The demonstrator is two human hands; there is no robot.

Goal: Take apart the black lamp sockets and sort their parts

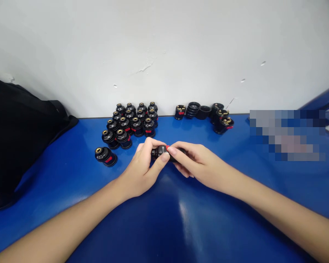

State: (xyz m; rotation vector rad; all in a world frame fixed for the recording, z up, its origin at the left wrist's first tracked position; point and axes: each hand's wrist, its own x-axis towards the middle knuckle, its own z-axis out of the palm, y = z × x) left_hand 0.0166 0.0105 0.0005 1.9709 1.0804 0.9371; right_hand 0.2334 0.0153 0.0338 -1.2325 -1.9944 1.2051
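Between my two hands lies a black lamp holder (161,150), tipped on its side with a red tab on top. My left hand (142,168) is closed around its narrower, domed end, the thumb pressed along the near side. On the other end my right hand (196,160) is closed, its thumb beside the red tab. My fingers hide much of the body. To the left, a single lamp holder (106,156) with a brass-ringed top and red tab leans slightly on the table.
Several similar lamp holders (137,126) stand grouped by the wall. Back right are open bodies with brass contacts (224,124), a ribbed black shell (193,109) and a plain black ring (203,112). Black fabric (24,135) covers the left of the blue table (153,219). A patch at right is pixelated.
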